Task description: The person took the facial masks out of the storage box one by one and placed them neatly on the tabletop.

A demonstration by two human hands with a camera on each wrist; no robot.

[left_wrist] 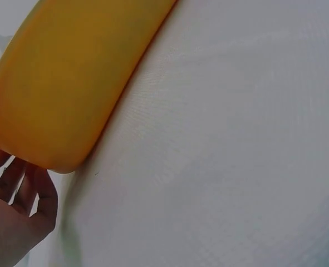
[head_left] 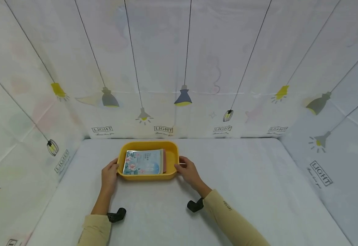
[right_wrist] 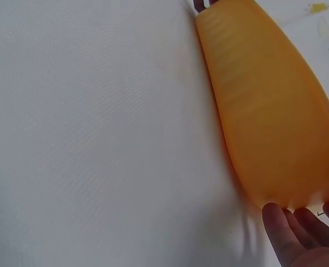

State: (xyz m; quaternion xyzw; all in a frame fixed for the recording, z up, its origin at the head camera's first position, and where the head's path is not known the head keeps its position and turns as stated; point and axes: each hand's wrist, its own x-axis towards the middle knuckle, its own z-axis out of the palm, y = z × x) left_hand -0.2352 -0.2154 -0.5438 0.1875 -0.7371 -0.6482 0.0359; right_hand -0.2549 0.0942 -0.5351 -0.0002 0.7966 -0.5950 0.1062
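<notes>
A yellow plastic tray (head_left: 149, 177) is at the far side of the white table, left of centre. Inside it lies a light blue booklet (head_left: 145, 160) with a pink flower print, and a reddish-pink edge of another booklet (head_left: 164, 160) shows beneath its right side. My left hand (head_left: 109, 172) grips the tray's left end, with bent fingers (left_wrist: 26, 189) against its wall. At the opposite end my right hand (head_left: 188, 171) holds the tray, fingertips (right_wrist: 273, 214) on the end wall. Both wrist views show mainly the tray's outer side, and its contents are hidden there.
White cloth covers the table (head_left: 243, 184). Hanging fabric printed with lamps (head_left: 183, 97) encloses the back and both sides, meeting the table just behind the tray. A black wrist strap mount (head_left: 117, 215) sits on each forearm.
</notes>
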